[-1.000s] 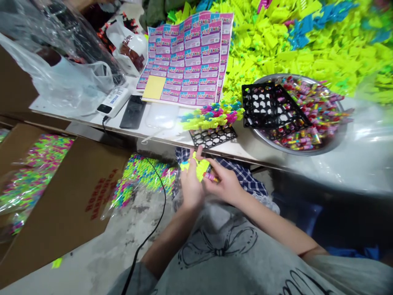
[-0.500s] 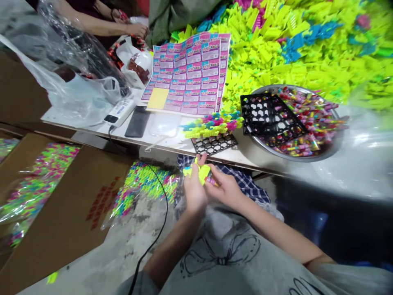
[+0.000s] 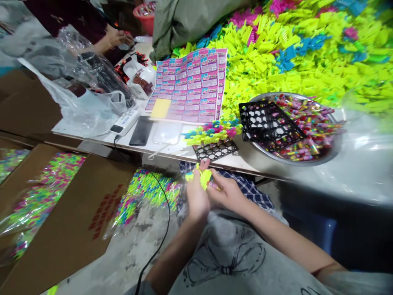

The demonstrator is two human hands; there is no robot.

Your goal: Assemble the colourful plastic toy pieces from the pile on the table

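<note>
My left hand (image 3: 196, 196) is closed around several small yellow plastic toy pieces (image 3: 205, 178), with a bit of blue among them. Against their right side, my right hand (image 3: 225, 190) pinches a small pink wrapped candy tube (image 3: 214, 186). Both hands meet over my lap, just below the table edge. Beyond them, a black perforated tray (image 3: 215, 150) lies on the table, partly under a cluster of yellow, blue and pink toy pieces (image 3: 215, 130). A metal bowl (image 3: 333, 153) of similar candy tubes (image 3: 302, 149) stands to the right, with another black grid tray (image 3: 267, 121) resting across it.
Printed label sheets (image 3: 190, 88) lean by a large heap of yellow pieces (image 3: 322, 73). A phone (image 3: 140, 131) and a white power bank (image 3: 124, 123) with a black cable (image 3: 167, 221) lie left. Cartons (image 3: 76, 209) hold bagged pieces. Another person's hand (image 3: 118, 37) works at upper left.
The view has shifted slightly, so the table sits lower in the picture. My hands keep the same hold on the yellow pieces and candy tube. The other person's hands have moved.
</note>
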